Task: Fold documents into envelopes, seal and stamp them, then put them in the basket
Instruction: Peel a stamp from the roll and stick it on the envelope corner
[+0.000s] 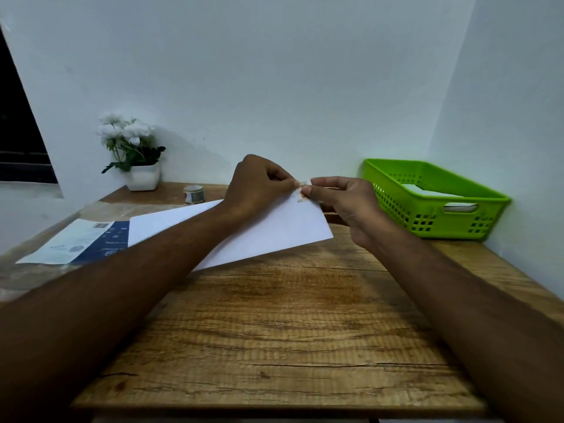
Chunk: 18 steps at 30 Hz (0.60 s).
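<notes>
A white envelope [268,230] lies slanted across the middle of the wooden table [274,331]. At its far right corner sits a small orange stamp [302,193]. My left hand [259,184] reaches over the envelope and pinches the stamp's top edge with thumb and forefinger. My right hand [341,203] pinches the same stamp from the right, its other fingers curled beside the envelope's corner. A green plastic basket [439,221] stands at the right rear against the wall, with white paper showing inside it.
A blue-and-white printed sheet [76,242] lies at the table's left edge. A small roll of tape or stamps [194,194] stands behind the envelope. A white pot of white flowers [134,154] stands at the back left. Walls close the back and right sides.
</notes>
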### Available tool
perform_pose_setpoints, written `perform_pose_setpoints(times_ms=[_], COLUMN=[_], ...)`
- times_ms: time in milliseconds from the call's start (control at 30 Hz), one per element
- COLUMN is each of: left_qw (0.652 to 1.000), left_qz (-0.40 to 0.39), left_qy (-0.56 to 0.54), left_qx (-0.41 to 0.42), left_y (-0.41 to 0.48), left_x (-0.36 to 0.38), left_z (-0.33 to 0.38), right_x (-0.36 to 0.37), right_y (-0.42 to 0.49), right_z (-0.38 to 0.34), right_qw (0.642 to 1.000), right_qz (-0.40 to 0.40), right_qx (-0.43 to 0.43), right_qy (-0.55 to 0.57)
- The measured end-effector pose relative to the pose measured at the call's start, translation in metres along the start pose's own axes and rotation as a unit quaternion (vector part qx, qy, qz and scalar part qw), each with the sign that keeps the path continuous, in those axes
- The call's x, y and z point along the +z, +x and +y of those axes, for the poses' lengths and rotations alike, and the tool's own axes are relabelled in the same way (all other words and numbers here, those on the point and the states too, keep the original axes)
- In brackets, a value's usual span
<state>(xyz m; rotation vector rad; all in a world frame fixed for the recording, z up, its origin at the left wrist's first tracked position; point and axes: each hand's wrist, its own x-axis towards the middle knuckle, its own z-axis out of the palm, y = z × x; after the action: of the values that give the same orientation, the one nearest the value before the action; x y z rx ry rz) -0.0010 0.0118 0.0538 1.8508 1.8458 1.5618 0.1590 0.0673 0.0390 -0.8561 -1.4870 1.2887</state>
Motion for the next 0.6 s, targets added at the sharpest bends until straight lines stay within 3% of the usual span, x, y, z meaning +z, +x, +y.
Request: perform_pose_setpoints(times_ms=[233,500,600], left_qw=[1.0,0.999,1.0], left_qz=[0.02,0.025,-0.007], left_qy=[0.0,0.008,0.013], left_qx=[-0.021,-0.023,-0.013], left_y=[0.0002,0.0019,0.0035], left_x=[-0.0014,-0.0031,-0.004], left_z=[-0.0009,-0.0018,-0.0024], right_x=[0.0035,0.0018,0.0013], right_y=[0.0013,0.0022,0.0037], right_z=[0.0038,0.0004,0.0008], right_qw=[0.996,0.988,0.986], right_qz=[-0.088,-0.135,-0.14], right_qx=[0.026,0.036,0.052], right_qy=[0.012,0.065,0.07])
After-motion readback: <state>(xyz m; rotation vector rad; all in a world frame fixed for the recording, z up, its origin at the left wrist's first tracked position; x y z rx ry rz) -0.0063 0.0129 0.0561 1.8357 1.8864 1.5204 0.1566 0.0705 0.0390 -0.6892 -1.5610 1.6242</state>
